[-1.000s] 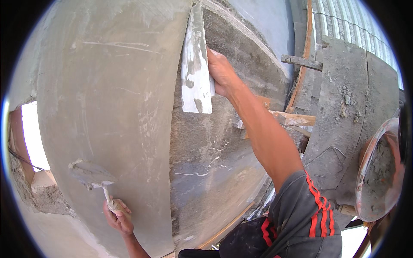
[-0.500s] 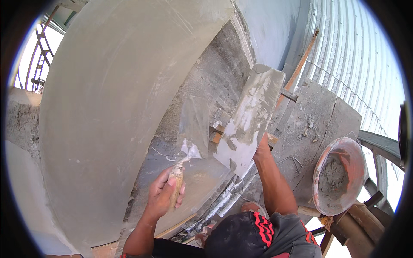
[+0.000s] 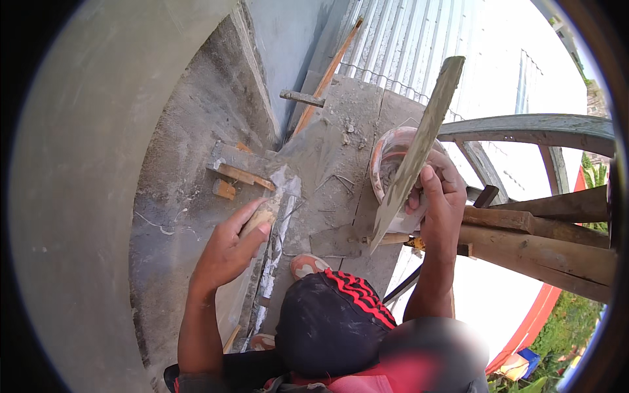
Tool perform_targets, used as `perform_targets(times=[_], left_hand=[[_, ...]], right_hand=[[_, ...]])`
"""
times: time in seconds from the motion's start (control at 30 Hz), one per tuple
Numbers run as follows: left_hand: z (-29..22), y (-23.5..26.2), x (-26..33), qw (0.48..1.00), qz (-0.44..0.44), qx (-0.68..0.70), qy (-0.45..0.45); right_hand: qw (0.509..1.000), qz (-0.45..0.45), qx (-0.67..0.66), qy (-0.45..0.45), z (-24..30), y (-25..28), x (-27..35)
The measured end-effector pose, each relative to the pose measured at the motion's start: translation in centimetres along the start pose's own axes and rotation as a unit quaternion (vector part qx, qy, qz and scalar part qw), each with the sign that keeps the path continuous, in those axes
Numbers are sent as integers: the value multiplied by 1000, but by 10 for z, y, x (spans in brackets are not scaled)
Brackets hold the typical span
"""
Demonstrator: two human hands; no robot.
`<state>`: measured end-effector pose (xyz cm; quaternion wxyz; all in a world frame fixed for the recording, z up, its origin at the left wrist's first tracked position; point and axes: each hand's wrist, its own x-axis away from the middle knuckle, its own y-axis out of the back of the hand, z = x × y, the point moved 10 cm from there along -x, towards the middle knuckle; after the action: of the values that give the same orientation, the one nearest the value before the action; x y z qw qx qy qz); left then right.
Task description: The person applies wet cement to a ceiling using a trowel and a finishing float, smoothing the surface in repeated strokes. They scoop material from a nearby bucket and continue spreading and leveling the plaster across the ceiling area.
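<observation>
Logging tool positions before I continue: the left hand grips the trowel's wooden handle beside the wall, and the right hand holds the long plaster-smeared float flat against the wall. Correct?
Not quite. In the head view the right hand holds the long float tilted up in the air over the mortar pan, away from the wall. The left hand does grip the trowel's wooden handle beside the wall.

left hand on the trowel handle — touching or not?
Touching. The head view shows the left hand with its fingers wrapped around the wooden trowel handle, no gap visible.

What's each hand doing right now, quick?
Left hand: closed around the wooden handle of a trowel.
Right hand: closed on a long plastering float, held edge-on above the mortar pan.
</observation>
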<state>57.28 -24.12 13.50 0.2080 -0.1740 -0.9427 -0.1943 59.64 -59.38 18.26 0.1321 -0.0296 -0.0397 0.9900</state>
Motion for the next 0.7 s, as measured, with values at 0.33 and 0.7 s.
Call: perform_targets(times=[0.33, 0.7], left_hand=[[-19, -157, -131, 989, 66, 135, 18], [-38, -175, -223, 952, 65, 299, 0]], right_hand=[[969, -233, 57, 57, 37, 101, 36], [965, -237, 0, 110, 26, 127, 18]])
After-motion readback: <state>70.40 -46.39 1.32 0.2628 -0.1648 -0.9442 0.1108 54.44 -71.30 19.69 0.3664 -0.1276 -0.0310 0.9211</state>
